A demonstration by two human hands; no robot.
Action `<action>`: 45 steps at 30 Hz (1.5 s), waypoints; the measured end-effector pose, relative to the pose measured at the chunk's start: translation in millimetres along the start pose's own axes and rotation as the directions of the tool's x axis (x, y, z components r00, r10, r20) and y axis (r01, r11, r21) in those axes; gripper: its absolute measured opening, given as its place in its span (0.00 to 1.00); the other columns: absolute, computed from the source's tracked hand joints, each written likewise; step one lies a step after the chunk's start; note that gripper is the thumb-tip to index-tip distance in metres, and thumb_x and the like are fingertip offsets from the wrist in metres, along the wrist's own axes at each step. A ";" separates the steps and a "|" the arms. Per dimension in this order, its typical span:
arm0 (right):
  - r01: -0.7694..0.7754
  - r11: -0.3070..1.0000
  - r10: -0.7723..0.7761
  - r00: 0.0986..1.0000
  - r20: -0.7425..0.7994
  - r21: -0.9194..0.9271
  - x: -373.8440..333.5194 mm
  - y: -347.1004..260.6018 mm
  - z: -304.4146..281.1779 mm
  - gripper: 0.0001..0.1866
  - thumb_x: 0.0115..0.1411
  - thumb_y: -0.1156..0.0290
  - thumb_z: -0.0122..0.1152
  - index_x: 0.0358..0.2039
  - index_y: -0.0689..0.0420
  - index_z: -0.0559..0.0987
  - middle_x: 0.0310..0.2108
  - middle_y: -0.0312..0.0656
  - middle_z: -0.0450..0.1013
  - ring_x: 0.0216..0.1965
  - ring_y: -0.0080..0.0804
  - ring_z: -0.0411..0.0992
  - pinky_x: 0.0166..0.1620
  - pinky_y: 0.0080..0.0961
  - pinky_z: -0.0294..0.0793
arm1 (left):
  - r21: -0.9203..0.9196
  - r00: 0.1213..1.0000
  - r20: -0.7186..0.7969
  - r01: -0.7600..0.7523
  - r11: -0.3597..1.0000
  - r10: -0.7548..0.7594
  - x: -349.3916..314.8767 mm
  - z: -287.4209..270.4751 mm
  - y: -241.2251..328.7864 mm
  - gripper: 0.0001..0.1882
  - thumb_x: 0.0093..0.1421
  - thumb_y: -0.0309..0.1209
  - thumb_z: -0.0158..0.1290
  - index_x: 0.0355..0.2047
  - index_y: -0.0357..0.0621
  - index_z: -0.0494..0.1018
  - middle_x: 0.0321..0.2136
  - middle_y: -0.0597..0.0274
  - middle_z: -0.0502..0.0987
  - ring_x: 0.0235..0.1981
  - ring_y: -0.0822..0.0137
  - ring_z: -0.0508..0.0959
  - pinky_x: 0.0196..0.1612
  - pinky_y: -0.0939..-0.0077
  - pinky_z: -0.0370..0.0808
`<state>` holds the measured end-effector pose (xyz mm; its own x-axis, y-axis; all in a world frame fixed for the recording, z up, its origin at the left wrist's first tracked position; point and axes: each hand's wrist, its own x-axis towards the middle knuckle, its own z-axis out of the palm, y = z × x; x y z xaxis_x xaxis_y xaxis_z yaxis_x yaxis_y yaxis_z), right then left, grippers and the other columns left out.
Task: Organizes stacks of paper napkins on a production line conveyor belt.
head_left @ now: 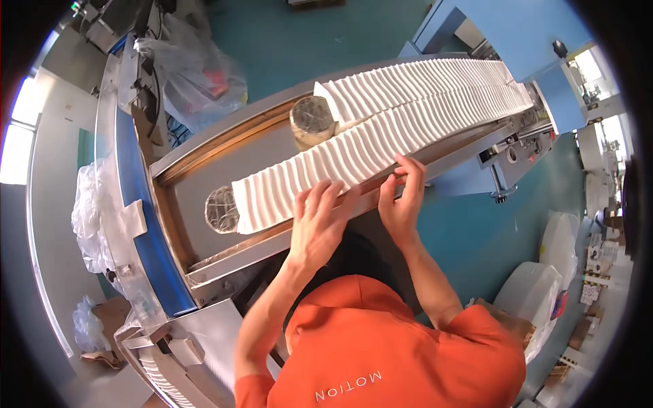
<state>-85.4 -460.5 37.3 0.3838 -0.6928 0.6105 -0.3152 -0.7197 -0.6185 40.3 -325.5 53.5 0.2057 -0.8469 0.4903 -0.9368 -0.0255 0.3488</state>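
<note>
Two long rows of white folded sheets (381, 129), packed upright like pleats, lie side by side in a metal trough (224, 160) with brown inner edges. My left hand (317, 221) rests on the near side of the nearer row, its fingers bent and somewhat apart. To the right, my right hand (406, 197) is at the near rim of the trough, fingers curved and thumb apart, with nothing visible in its grip. At the left end of the nearer row is a tape-wrapped round block (222, 209). Another tape-wrapped cylinder (311, 122) stands against the end of the farther row.
A light-blue machine (524, 41) stands at the far right end of the trough. Clear plastic bags (197, 75) hang at the upper left, beside a blue metal edge (153, 224). A large white wrapped roll (534, 296) sits on the green floor at the lower right.
</note>
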 end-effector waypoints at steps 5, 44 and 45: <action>0.084 0.996 -0.082 0.983 0.164 -0.005 20.3 26.9 -23.2 0.23 0.55 0.85 0.56 0.53 0.60 0.73 0.47 0.51 0.68 0.45 0.49 0.71 0.46 0.36 0.74 | 0.042 0.993 0.099 -0.075 0.996 0.071 54.4 42.6 13.7 0.27 0.56 0.31 0.52 0.58 0.51 0.72 0.36 0.63 0.68 0.40 0.62 0.71 0.46 0.63 0.68; 0.270 0.946 -0.219 0.939 0.264 -0.177 28.7 28.0 -5.8 0.16 0.56 0.77 0.60 0.46 0.60 0.75 0.45 0.42 0.69 0.44 0.43 0.69 0.46 0.39 0.66 | 0.046 0.998 0.030 -0.054 0.998 0.052 44.5 28.9 -4.2 0.21 0.49 0.26 0.58 0.47 0.53 0.77 0.32 0.65 0.68 0.34 0.63 0.71 0.39 0.66 0.66; 0.198 0.969 -0.161 0.959 0.234 -0.145 29.8 23.8 -2.6 0.17 0.57 0.75 0.60 0.48 0.59 0.74 0.45 0.42 0.69 0.44 0.44 0.68 0.47 0.40 0.65 | 0.045 0.997 0.047 -0.057 0.997 0.054 44.4 28.3 -3.7 0.22 0.50 0.28 0.56 0.48 0.52 0.76 0.32 0.64 0.68 0.35 0.62 0.70 0.40 0.65 0.66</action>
<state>-83.7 -498.3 42.0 0.6221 -0.5377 0.5691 -0.3552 -0.8416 -0.4068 44.8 -378.0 51.3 0.1408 -0.8712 0.4703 -0.9587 -0.0013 0.2845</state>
